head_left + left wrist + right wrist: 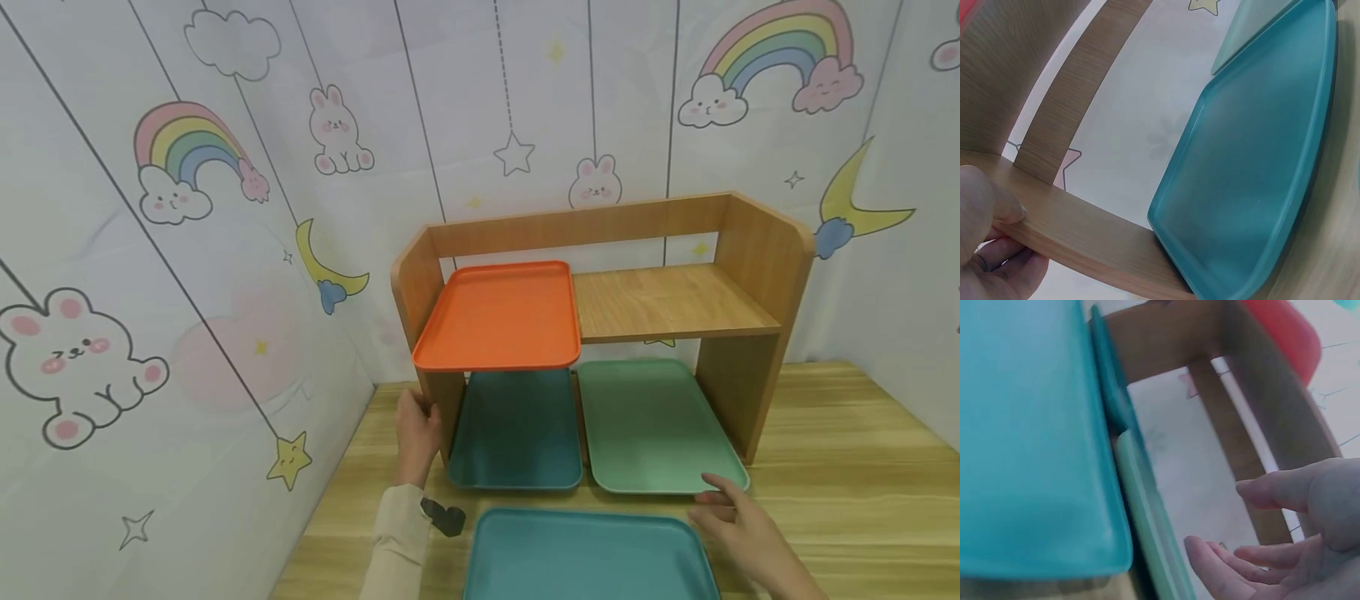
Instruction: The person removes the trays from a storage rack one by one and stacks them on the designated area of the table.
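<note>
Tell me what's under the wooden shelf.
Two trays on the table: a dark teal tray at left, a light green tray at right. Their back ends are hidden beneath the shelf.

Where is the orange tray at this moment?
In the head view, the orange tray lies on the left half of the wooden shelf, its front edge overhanging, directly above the dark teal tray on the table.
</note>
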Action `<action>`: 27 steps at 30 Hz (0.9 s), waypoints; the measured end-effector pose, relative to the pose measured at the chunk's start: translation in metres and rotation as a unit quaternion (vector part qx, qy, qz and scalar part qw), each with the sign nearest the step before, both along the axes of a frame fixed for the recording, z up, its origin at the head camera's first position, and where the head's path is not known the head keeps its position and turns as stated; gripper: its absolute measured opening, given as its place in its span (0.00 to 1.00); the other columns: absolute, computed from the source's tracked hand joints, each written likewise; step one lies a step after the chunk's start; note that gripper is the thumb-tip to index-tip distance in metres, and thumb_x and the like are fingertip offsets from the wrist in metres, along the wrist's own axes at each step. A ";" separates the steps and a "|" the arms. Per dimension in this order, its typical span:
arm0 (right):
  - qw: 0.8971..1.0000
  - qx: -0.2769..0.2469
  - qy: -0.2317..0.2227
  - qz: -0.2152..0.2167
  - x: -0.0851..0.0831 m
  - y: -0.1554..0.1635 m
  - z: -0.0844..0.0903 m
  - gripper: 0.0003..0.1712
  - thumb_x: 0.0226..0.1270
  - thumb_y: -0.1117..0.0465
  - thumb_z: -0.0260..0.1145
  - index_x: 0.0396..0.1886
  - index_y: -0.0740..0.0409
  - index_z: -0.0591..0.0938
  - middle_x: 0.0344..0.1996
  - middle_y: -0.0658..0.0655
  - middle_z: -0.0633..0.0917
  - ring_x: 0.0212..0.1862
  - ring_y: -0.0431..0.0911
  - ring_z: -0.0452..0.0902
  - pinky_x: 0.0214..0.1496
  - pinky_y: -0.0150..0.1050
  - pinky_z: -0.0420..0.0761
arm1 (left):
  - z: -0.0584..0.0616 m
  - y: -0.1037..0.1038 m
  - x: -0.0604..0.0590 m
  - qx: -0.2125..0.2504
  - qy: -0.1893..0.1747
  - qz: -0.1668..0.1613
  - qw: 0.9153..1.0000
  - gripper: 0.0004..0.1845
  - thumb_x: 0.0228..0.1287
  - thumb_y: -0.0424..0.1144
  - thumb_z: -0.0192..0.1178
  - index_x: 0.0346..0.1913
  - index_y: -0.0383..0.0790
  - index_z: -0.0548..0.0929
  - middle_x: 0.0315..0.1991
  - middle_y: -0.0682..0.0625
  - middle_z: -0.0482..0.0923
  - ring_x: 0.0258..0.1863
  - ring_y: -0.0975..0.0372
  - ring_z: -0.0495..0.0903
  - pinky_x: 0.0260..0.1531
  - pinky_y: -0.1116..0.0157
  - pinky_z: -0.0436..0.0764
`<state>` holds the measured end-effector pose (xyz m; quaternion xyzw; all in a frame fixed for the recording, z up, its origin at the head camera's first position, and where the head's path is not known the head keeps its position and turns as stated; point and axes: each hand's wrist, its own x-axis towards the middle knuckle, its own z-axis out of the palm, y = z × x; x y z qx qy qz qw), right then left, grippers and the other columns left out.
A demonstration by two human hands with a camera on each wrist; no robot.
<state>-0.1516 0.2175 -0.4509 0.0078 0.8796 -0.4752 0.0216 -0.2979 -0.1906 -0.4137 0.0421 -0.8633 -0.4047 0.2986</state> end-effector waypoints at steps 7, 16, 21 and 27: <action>0.996 -0.084 -0.005 -0.005 0.004 -0.004 0.025 0.44 0.69 0.48 0.59 0.73 0.63 0.50 0.64 0.67 0.70 0.46 0.25 0.74 0.53 0.42 0.76 | 0.000 0.000 -0.001 0.007 0.000 0.003 1.000 0.06 0.60 0.27 0.56 0.35 0.33 0.69 0.32 0.41 0.71 0.32 0.53 0.72 0.32 0.59 0.71; 0.984 -0.173 0.051 0.004 -0.001 -0.023 0.057 0.42 0.70 0.48 0.57 0.74 0.60 0.50 0.62 0.59 0.70 0.48 0.30 0.78 0.53 0.37 0.78 | -0.001 0.000 -0.002 0.008 -0.002 0.002 1.000 0.06 0.59 0.28 0.57 0.35 0.34 0.70 0.31 0.42 0.71 0.31 0.53 0.72 0.32 0.59 0.71; 0.967 -0.239 0.082 0.014 -0.005 -0.040 0.072 0.43 0.69 0.52 0.60 0.73 0.62 0.50 0.55 0.50 0.74 0.48 0.31 0.79 0.50 0.29 0.78 | -0.002 0.000 -0.001 0.012 -0.017 0.001 1.000 0.06 0.60 0.28 0.56 0.36 0.34 0.70 0.32 0.42 0.71 0.32 0.53 0.72 0.32 0.59 0.72; 0.959 -0.259 0.113 0.033 -0.010 -0.060 0.092 0.42 0.69 0.52 0.60 0.73 0.62 0.51 0.54 0.51 0.74 0.48 0.34 0.80 0.51 0.28 0.78 | -0.001 0.001 -0.001 0.022 -0.026 0.001 0.999 0.06 0.61 0.28 0.56 0.37 0.34 0.69 0.33 0.42 0.71 0.33 0.53 0.72 0.33 0.58 0.73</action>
